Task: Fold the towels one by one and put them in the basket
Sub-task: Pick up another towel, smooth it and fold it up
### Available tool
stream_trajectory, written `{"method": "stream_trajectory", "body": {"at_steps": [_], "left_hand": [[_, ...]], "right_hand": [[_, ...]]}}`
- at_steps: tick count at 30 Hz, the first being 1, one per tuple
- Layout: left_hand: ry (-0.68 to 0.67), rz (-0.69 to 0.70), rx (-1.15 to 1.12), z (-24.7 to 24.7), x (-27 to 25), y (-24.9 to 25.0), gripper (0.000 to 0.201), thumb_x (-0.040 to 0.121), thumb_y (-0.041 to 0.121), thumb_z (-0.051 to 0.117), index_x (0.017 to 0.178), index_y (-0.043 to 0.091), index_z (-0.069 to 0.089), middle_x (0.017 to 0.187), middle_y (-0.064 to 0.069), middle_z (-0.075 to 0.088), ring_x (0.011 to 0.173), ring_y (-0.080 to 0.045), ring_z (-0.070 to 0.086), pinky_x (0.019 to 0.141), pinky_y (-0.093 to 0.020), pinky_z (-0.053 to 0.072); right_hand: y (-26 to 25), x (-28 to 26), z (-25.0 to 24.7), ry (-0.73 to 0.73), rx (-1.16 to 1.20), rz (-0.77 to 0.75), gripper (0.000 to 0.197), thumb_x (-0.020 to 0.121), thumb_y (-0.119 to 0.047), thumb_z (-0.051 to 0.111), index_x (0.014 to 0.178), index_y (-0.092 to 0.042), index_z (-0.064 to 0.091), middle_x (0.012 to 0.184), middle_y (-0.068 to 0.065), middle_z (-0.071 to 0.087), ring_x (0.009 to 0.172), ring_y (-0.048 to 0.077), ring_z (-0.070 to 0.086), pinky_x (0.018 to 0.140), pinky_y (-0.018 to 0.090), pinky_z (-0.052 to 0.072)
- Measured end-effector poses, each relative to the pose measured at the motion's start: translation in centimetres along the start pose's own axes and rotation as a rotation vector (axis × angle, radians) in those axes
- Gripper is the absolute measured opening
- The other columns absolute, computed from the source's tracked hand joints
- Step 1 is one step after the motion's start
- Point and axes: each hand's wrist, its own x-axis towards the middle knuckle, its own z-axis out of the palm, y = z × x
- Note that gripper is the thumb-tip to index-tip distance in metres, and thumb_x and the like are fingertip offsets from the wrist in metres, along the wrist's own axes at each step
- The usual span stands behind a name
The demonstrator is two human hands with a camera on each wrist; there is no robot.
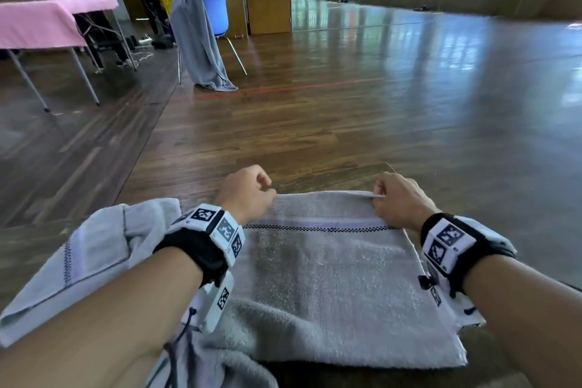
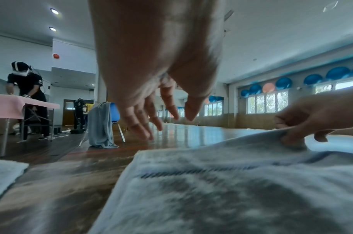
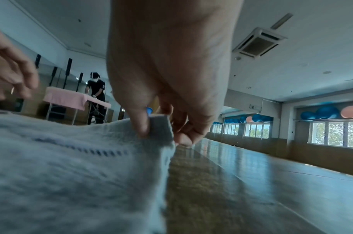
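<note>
The grey towel (image 1: 333, 277) lies flat on the counter (image 1: 330, 175) between both hands. The right hand (image 1: 400, 198) pinches its far right corner. The left hand (image 1: 247, 190) hovers released above the far left corner, fingers (image 2: 143, 126) loose. Another towel (image 1: 91, 249) lies left of the left hand.

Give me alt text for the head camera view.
A right hand pinches the far right corner of a grey towel spread on a wooden table, while the left hand hovers open at the far left corner. A crumpled towel lies left.
</note>
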Motion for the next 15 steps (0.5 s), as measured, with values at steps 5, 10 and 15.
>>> {"method": "stream_trajectory", "body": {"at_steps": [5,10,15], "left_hand": [[-0.101,0.307,-0.214,-1.1,-4.9,5.5,0.02,0.087,0.022,0.071,0.104,0.03,0.065,0.099,0.009,0.066,0.083,-0.004,0.063,0.061,-0.012,0.046],[-0.068,0.477,-0.337,-0.2,-8.9,8.7,0.022,0.085,0.026,0.075,0.104,0.022,0.064,0.098,0.001,0.064,0.089,-0.009,0.058,0.076,-0.02,0.046],[0.087,0.437,-0.297,2.1,-9.5,8.0,0.014,0.083,0.033,0.078,0.089,0.023,0.071,0.096,0.002,0.065,0.095,-0.015,0.054,0.078,-0.025,0.037]], "right_hand": [[-2.4,-5.6,-1.8,0.178,0.304,-0.189,0.017,0.078,-0.018,0.077,0.072,-0.027,0.063,0.065,-0.011,0.063,0.062,0.002,0.057,0.053,0.011,0.037],[-3.7,-10.3,-2.1,0.156,0.547,-0.297,0.012,0.081,-0.029,0.083,0.086,-0.025,0.073,0.069,-0.016,0.069,0.059,0.0,0.058,0.057,0.013,0.042],[-2.7,-11.2,-1.3,0.176,0.622,-0.282,0.015,0.081,-0.015,0.083,0.084,-0.025,0.073,0.075,-0.01,0.07,0.064,0.002,0.057,0.063,0.02,0.045]]}}
